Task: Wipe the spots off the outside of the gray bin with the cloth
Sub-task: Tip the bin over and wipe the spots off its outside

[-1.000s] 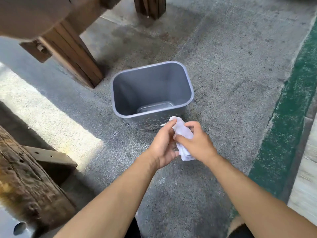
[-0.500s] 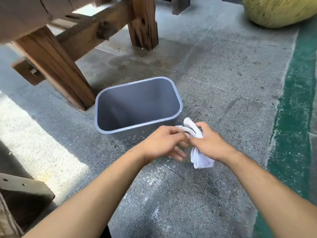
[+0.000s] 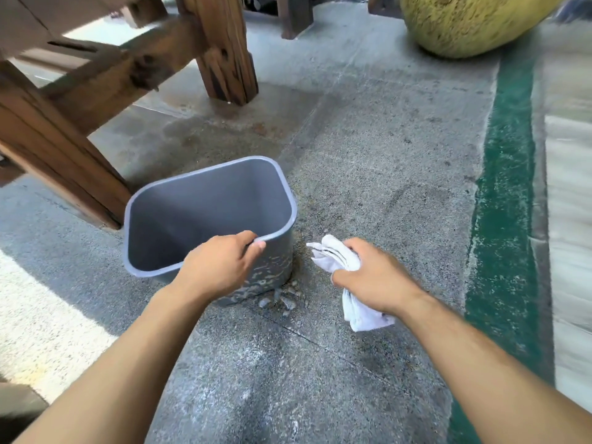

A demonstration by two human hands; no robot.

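Note:
The gray bin (image 3: 192, 216) stands upright and empty on the concrete floor. Pale spots cover its near outer wall (image 3: 269, 270). My left hand (image 3: 221, 264) grips the bin's near rim, fingers over the edge and thumb outside. My right hand (image 3: 368, 277) holds a bunched white cloth (image 3: 333, 254) just right of the bin, a short gap from its wall. One end of the cloth hangs below my wrist.
Thick wooden table legs (image 3: 224, 49) and a cross beam stand behind and left of the bin. A large yellow rounded object (image 3: 464, 20) sits at the back right. A green painted stripe (image 3: 506, 187) runs along the floor on the right. Small debris (image 3: 285, 299) lies at the bin's base.
My left hand has let go of the cloth and moved onto the bin's near rim. My right hand has kept the cloth and shifted right. The view has tilted up.

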